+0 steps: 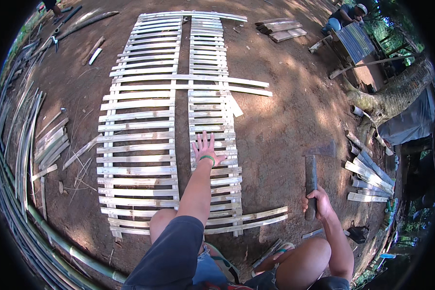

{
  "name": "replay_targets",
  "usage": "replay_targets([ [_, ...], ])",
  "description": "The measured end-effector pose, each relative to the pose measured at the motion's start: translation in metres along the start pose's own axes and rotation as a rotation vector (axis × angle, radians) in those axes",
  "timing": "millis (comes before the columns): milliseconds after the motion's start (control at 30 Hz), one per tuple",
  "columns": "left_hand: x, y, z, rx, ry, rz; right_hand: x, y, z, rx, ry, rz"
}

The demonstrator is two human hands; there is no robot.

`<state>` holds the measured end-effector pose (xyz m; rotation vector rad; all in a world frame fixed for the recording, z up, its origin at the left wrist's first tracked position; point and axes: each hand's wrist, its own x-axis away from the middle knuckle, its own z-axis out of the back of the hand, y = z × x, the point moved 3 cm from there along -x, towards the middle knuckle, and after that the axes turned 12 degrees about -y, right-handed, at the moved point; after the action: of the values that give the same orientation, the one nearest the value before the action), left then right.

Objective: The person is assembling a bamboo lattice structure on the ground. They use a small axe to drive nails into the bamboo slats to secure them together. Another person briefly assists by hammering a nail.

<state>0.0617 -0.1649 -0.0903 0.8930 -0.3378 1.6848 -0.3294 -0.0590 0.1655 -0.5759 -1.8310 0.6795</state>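
Note:
A ladder-like panel of split bamboo slats (137,137) lies on the ground before me, next to a narrower one (208,100) on its right. On the narrower panel my left hand (207,150) rests palm down, fingers spread, a green band at its wrist. My right hand (320,204) is closed round the lower handle of a hatchet (311,176), held upright right of the panels. Its dark metal head points away from me. A few longer slats (246,87) reach out to the right past the narrower panel.
Long bamboo poles (72,249) curve along the left, beside loose strips (53,145). Split bamboo pieces (369,179) lie at right, near a tree trunk (401,94). Boards (282,30) lie at the back. Another person (345,17) crouches by a corrugated sheet (355,41) at far right.

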Motion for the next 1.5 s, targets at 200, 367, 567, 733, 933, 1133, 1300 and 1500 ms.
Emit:
replay_targets([
  [200,0.000,0.006,0.008,-0.016,0.001,0.021,-0.009,-0.019,-0.030,0.338,0.093,0.050],
  [367,-0.008,0.005,0.007,0.105,0.238,0.001,-0.063,-0.044,-0.025,0.440,0.046,0.116],
  [567,-0.075,0.003,0.066,0.090,0.714,-0.183,-0.217,-0.075,-0.028,0.483,-0.010,0.016],
  [733,-0.148,0.002,0.133,-0.088,0.702,-0.126,-0.342,-0.097,-0.044,0.589,-0.105,0.004],
  [933,-0.158,0.004,0.123,-0.076,0.599,-0.046,-0.418,-0.154,-0.086,1.168,-0.031,0.243],
  [1133,-0.156,0.005,0.127,-0.027,0.610,-0.086,-0.447,-0.148,-0.086,1.310,-0.174,0.036],
  [1300,-0.156,0.007,0.134,-0.007,0.644,-0.109,-0.430,-0.156,-0.102,1.184,0.025,0.026],
  [1500,-0.158,0.002,0.131,0.007,0.617,-0.094,-0.436,-0.179,-0.103,1.189,-0.071,-0.050],
])
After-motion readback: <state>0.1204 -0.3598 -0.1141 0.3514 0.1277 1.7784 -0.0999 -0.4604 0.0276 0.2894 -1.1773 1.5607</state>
